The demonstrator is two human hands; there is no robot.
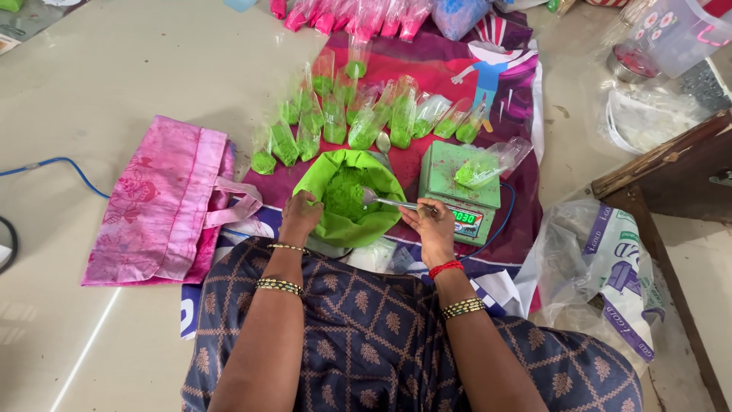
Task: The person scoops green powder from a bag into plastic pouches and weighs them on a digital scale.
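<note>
A green bag [385, 221] full of green powder [345, 192] sits open on the floor in front of me. My left hand [301, 216] grips the bag's near left rim. My right hand [427, 227] holds a metal spoon [381, 201] whose bowl rests over the powder. To the right stands a green digital scale [444, 177] with a small clear packet of green powder [482, 167] lying on its pan.
Several filled clear packets of green powder [358, 118] stand behind the bag on a red printed sheet [450, 65]. Pink packets [358, 15] lie further back. A pink cloth bag [156, 202] lies at left, a large plastic sack [602, 267] and wooden furniture [671, 164] at right.
</note>
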